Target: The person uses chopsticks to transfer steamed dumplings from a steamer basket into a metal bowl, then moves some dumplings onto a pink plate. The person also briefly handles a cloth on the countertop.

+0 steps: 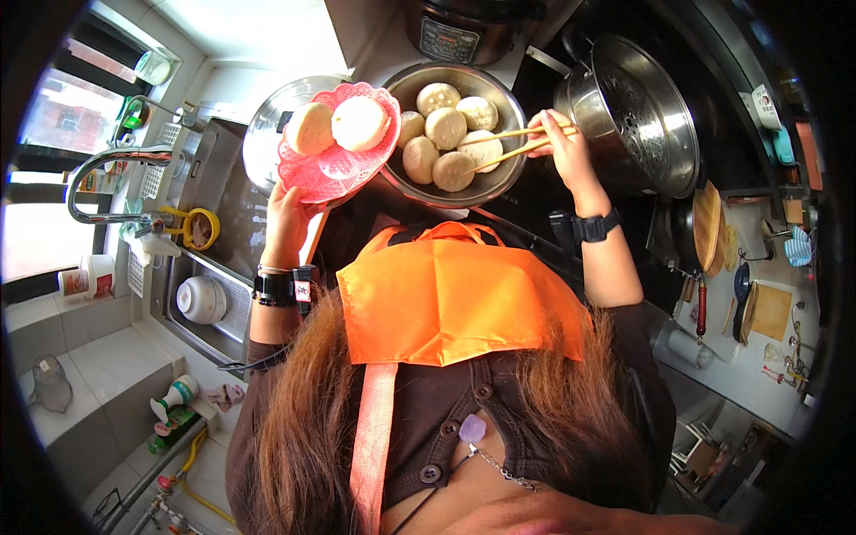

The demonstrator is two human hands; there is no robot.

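My left hand (292,217) grips the near edge of a pink openwork plastic basket (338,179), which tilts and carries two pale round buns (360,123). To its right sits a stainless steel bowl (513,107) with several round buns (445,128) inside. A pair of wooden chopsticks (521,148) is in my right hand (564,148). The chopstick tips are spread over the bowl, at the buns on its right and near side; whether they touch one is hard to tell. Behind the basket, partly hidden, lies a round metal lid (262,144).
A large steel steamer pot (689,134) with a perforated insert stands right of the bowl. A dark electric cooker (461,33) is beyond it. The sink (247,328) at left holds a white bowl (200,300), with a curved tap (87,170) above. A wooden-handled tool and pans lie far right.
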